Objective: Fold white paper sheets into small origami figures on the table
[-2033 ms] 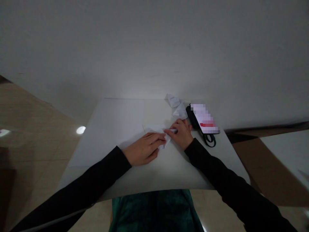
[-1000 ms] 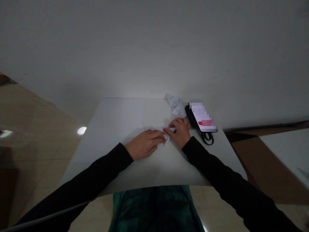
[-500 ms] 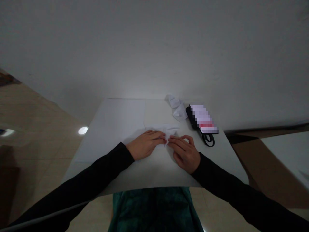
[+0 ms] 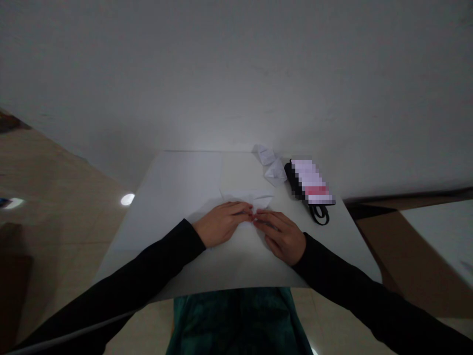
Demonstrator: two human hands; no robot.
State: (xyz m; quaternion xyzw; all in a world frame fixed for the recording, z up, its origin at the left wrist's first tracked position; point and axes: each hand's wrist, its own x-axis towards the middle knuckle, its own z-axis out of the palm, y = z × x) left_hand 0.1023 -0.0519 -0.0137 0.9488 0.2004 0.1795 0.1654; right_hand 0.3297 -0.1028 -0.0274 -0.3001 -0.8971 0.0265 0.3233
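Observation:
A folded piece of white paper [image 4: 261,199] lies on the white table in front of me, part of it hidden under my fingers. My left hand [image 4: 224,223] comes in from the left, its fingers together and pressed on the paper's near edge. From the other side, my right hand [image 4: 283,237] has its fingertips on the same edge, almost touching the left fingertips. Its thumb is tucked low beside the paper. The exact folds between the fingertips are too small to make out.
Flat white sheets [image 4: 177,192] cover the table's left part. Two folded paper pieces [image 4: 275,170] sit at the back by the wall. Right of them, a phone with a blurred screen [image 4: 312,182] rests on a black object with a strap loop [image 4: 320,215]. A cardboard box [image 4: 417,256] stands beyond the right edge.
My right fingertips have shifted slightly left along the paper, closer to my left fingertips, and the right index finger has straightened. My left hand has hardly moved.

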